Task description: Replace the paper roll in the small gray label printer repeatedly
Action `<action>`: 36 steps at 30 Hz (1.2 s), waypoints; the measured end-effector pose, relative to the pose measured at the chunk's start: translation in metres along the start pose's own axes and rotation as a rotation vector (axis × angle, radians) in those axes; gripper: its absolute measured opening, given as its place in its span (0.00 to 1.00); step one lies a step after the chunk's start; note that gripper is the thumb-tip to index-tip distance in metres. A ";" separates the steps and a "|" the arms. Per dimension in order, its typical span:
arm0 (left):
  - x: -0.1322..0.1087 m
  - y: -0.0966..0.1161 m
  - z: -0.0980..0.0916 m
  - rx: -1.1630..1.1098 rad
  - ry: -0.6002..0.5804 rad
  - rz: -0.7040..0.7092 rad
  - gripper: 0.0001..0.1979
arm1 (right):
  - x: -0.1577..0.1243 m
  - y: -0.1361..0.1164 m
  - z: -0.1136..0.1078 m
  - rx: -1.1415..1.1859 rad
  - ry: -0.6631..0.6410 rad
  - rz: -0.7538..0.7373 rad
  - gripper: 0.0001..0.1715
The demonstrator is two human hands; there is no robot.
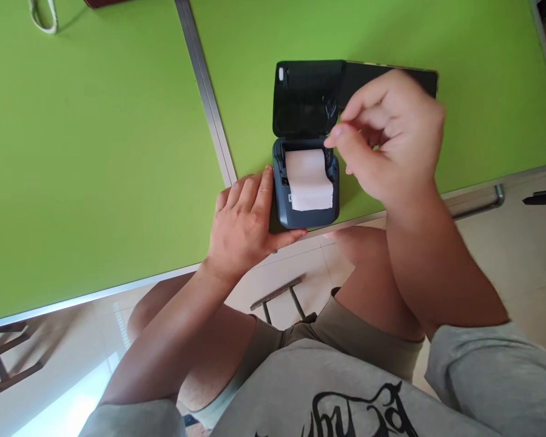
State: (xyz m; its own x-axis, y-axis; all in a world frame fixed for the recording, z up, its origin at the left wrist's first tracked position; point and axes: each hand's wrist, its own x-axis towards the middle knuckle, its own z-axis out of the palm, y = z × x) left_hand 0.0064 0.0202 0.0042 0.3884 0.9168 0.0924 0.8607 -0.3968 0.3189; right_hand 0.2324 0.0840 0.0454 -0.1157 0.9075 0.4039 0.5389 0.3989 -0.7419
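Note:
A small dark blue-grey printer (307, 220) stands at the table's near edge with its black lid (300, 100) swung up and back. Inside lies a white paper roll (308, 173), its loose end draped over the front. My left hand (243, 221) rests against the printer's left side, fingers stretched out flat and thumb along the front edge. Above the printer's right side hovers my right hand (391, 133), thumb and forefinger drawn into a pinch. Whatever is between those fingertips is too small to make out. Behind that hand lies a flat black object (364, 85), partly covered.
The green table (109, 152) has a metal seam strip (207, 97) running left of the printer. A white cord loop (45, 24) and a dark red edge (102, 2) show at the far left. Below are my legs and a stool (277, 294).

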 end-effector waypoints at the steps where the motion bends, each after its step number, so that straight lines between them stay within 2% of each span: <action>1: 0.000 0.000 0.000 -0.003 -0.003 0.002 0.57 | 0.001 -0.001 0.000 -0.061 -0.064 -0.008 0.05; 4: 0.001 0.001 -0.001 -0.005 -0.004 0.008 0.57 | 0.007 -0.004 0.001 -0.225 -0.280 -0.006 0.03; 7: 0.001 0.001 -0.002 0.005 -0.005 0.003 0.57 | 0.013 -0.004 0.000 -0.281 -0.415 -0.012 0.11; 9: 0.001 0.001 -0.001 0.015 -0.004 0.003 0.57 | 0.017 -0.003 -0.001 -0.323 -0.472 0.003 0.15; 12: 0.001 0.000 -0.001 0.023 0.002 0.019 0.57 | 0.025 -0.002 -0.001 -0.329 -0.534 0.020 0.13; 17: 0.001 0.001 -0.002 0.018 -0.011 0.029 0.58 | 0.028 -0.013 -0.001 -0.389 -0.541 -0.008 0.13; 20: 0.001 0.002 -0.004 0.004 -0.024 0.044 0.58 | 0.021 -0.022 -0.013 -0.306 -0.491 -0.012 0.15; 22: 0.001 0.002 -0.004 -0.005 -0.031 0.039 0.59 | 0.016 -0.021 -0.023 -0.009 -0.377 0.012 0.17; 23: 0.001 0.002 -0.004 -0.008 -0.035 0.034 0.59 | 0.013 -0.017 -0.027 0.176 -0.229 0.057 0.20; 24: 0.001 0.002 -0.004 -0.012 -0.038 0.032 0.59 | 0.011 -0.011 -0.030 0.399 -0.058 0.084 0.27; 25: 0.001 0.002 -0.003 -0.016 -0.039 0.031 0.59 | 0.009 -0.003 -0.031 0.558 -0.038 0.201 0.34; 28: 0.001 0.002 -0.002 -0.024 -0.040 0.031 0.59 | -0.001 0.022 -0.025 0.713 -0.013 0.385 0.41; 32: 0.001 0.003 -0.002 -0.010 -0.033 0.016 0.60 | -0.019 0.043 -0.001 0.760 0.070 0.486 0.35; 36: 0.001 0.003 -0.004 -0.021 -0.045 0.021 0.58 | -0.030 0.046 0.013 0.541 0.266 0.321 0.28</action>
State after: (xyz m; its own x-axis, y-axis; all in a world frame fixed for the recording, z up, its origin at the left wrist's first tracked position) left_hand 0.0081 0.0197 0.0089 0.4211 0.9053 0.0567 0.8455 -0.4144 0.3367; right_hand 0.2500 0.0771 -0.0079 0.2270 0.9560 0.1858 0.0116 0.1881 -0.9821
